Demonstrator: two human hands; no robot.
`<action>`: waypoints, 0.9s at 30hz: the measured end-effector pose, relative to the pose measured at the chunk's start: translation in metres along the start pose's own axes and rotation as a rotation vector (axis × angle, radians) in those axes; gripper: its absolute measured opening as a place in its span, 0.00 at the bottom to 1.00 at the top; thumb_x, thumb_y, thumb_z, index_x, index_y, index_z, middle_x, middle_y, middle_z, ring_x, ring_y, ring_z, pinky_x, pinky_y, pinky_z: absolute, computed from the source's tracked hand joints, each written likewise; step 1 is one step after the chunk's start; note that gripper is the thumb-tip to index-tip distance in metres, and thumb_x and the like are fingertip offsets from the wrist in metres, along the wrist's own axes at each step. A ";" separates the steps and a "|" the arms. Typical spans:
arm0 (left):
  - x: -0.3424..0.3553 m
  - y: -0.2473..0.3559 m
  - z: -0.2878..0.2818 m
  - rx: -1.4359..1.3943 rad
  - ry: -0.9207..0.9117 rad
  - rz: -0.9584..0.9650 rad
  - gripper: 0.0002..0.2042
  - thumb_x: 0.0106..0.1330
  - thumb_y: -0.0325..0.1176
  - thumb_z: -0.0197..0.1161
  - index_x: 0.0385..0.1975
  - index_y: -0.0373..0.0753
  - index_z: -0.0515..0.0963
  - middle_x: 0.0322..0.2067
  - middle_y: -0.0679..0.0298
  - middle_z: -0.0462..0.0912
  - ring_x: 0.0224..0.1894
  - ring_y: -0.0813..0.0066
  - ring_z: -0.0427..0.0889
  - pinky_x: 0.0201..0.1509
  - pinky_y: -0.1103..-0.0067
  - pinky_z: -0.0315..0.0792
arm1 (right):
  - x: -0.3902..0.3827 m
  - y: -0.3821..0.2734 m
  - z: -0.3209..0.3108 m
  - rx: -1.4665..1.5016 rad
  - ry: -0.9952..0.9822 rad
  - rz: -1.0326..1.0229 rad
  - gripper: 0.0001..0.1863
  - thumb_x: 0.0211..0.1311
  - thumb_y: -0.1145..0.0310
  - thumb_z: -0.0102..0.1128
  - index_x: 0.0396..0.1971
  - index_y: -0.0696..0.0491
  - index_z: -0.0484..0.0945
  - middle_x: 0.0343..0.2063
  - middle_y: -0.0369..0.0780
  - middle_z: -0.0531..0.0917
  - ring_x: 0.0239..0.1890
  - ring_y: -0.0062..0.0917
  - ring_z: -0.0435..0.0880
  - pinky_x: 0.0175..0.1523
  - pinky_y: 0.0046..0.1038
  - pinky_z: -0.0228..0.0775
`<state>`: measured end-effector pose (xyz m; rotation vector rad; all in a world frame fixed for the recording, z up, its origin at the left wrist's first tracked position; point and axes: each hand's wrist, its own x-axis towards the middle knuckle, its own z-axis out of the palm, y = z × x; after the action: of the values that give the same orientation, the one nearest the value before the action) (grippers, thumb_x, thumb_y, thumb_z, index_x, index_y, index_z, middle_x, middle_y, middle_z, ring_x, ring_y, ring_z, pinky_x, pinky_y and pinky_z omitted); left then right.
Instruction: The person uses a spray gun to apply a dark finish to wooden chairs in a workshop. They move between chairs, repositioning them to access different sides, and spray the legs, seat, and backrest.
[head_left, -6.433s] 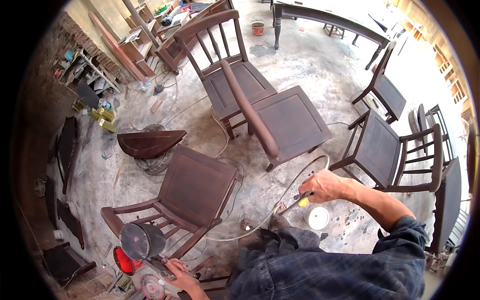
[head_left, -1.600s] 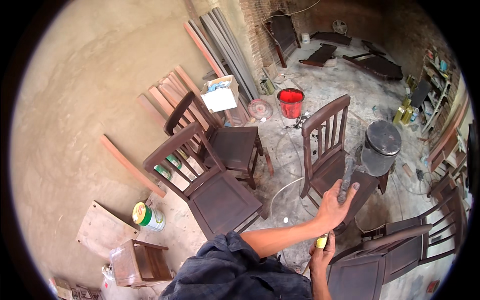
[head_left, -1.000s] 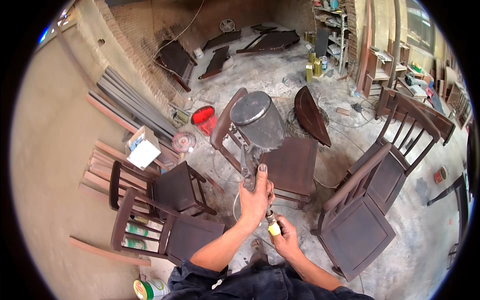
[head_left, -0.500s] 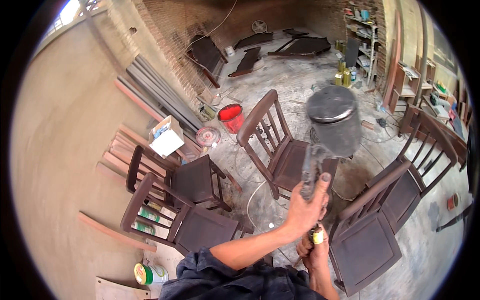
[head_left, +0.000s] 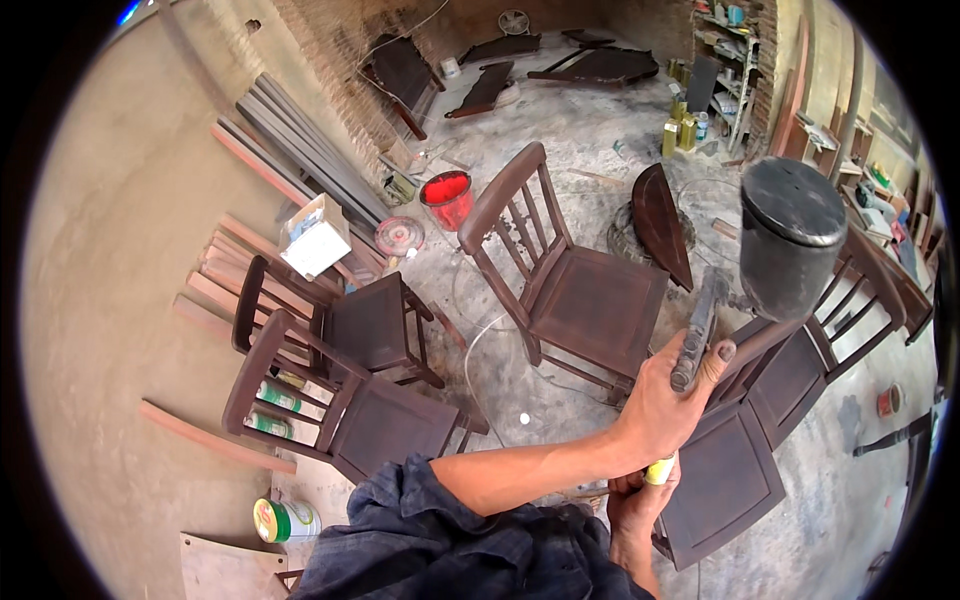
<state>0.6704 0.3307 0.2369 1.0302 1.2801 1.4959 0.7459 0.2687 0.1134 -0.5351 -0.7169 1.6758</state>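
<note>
My left hand (head_left: pixel 665 405) is wrapped round the grip of a dirty metal spray gun (head_left: pixel 698 325) with a black cup (head_left: pixel 790 240) on top. The cup stands upright above the right-hand chairs in view. Lower down, my right hand (head_left: pixel 638 495) closes round a hose fitting with a yellow band (head_left: pixel 660 470), below the gun's grip; its fingers are partly hidden by the left hand. A dark brown wooden chair (head_left: pixel 600 305) stands in front, left of the gun. Another brown chair (head_left: pixel 720 480) is just right of my hands, partly covered by them.
Two more chairs (head_left: pixel 395 425) stand at the left, and another (head_left: pixel 800 385) at the right. A red bucket (head_left: pixel 447 205), a white box (head_left: pixel 315 240) and wood strips (head_left: pixel 215 445) lie along the left wall. A curved dark panel (head_left: pixel 660 225) and a pale hose (head_left: pixel 468 370) are on the floor.
Both hands and the spray gun have moved right, uncovering the front chair's seat and the curved dark panel behind. The view has shifted slightly. Both grips stay closed.
</note>
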 end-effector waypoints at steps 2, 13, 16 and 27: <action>-0.002 -0.002 -0.001 0.049 -0.015 0.021 0.23 0.72 0.55 0.59 0.30 0.39 0.71 0.17 0.72 0.68 0.20 0.85 0.64 0.23 0.81 0.61 | -0.005 0.005 0.000 0.033 0.041 0.015 0.12 0.70 0.55 0.60 0.43 0.46 0.73 0.13 0.23 0.58 0.13 0.10 0.56 0.18 0.17 0.45; -0.011 -0.016 -0.025 0.047 0.033 -0.005 0.26 0.73 0.55 0.58 0.44 0.30 0.75 0.23 0.61 0.77 0.27 0.76 0.71 0.34 0.74 0.70 | 0.015 0.010 -0.029 0.124 -0.215 0.357 0.22 0.71 0.44 0.57 0.32 0.49 0.71 0.11 0.27 0.62 0.11 0.13 0.58 0.18 0.20 0.45; -0.011 -0.020 -0.034 0.089 0.047 0.006 0.25 0.73 0.55 0.59 0.42 0.32 0.72 0.22 0.61 0.76 0.26 0.74 0.71 0.34 0.73 0.71 | 0.026 0.015 -0.031 -0.177 -0.281 0.235 0.19 0.68 0.48 0.61 0.41 0.50 0.73 0.16 0.27 0.68 0.14 0.12 0.64 0.20 0.18 0.52; -0.052 -0.123 -0.077 0.544 0.170 0.128 0.25 0.70 0.50 0.63 0.49 0.31 0.69 0.47 0.46 0.67 0.53 0.48 0.63 0.57 0.59 0.64 | 0.042 0.137 -0.132 -2.098 -0.474 -0.439 0.40 0.70 0.59 0.51 0.74 0.60 0.46 0.72 0.55 0.56 0.73 0.45 0.57 0.73 0.40 0.53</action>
<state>0.6231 0.2697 0.1033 1.3708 1.8332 1.3793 0.7318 0.3140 -0.0756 -1.1763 -2.6104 0.0180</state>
